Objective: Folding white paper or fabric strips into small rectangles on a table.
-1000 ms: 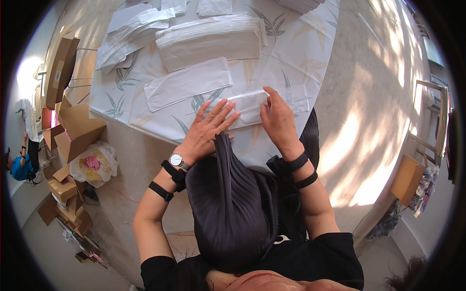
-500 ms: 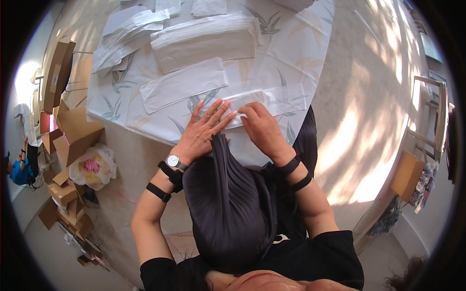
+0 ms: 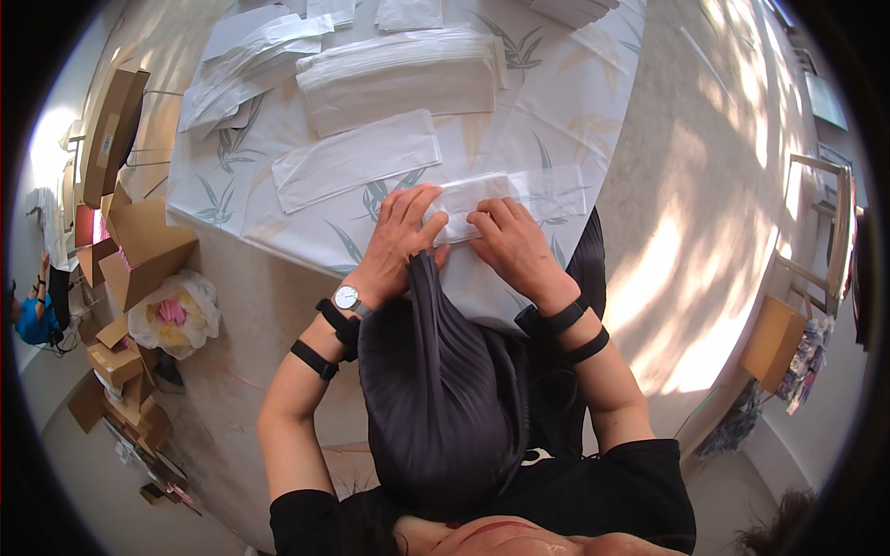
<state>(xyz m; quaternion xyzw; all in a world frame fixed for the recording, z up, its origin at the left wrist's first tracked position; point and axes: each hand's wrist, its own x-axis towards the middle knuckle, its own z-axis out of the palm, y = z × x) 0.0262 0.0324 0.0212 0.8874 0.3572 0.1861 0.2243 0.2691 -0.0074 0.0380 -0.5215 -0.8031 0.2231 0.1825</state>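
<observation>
- The left hand (image 3: pixel 400 233) lies palm down, fingers spread and flat, on the near end of a clear plastic bag with white contents (image 3: pixel 505 199); it presses rather than clasps, nothing closed inside it
- The right hand (image 3: pixel 513 243) rests just beside it, fingertips (image 3: pixel 482 221) pinching down on the same bag's lower edge; whether the fingers actually grasp a fold or only push on it I cannot tell
- That bag sits at the near edge of the table, directly in front of the person, lying crosswise; its right end sticks out past the right hand
- The table (image 3: pixel 575 102) is round, covered in a pale cloth printed with grey-green leaves
- A second flat white packet (image 3: pixel 357 159) lies further out and to the left, apart from the hands; beyond it is a thicker stack of similar packets (image 3: pixel 399 74); a loose pile of plastic sleeves (image 3: pixel 246 60) spreads toward the far left edge
- A silver wristwatch (image 3: pixel 347 297) on a black band sits on the left wrist, with a black band higher up the forearm; two black bands circle the right forearm
- A dark pleated garment (image 3: pixel 436 389) hangs from the table edge down over the person's lap, between the forearms
- On the floor to the left stand brown cardboard boxes (image 3: pixel 139 246) and a white bag with pink contents (image 3: pixel 174 315)
</observation>
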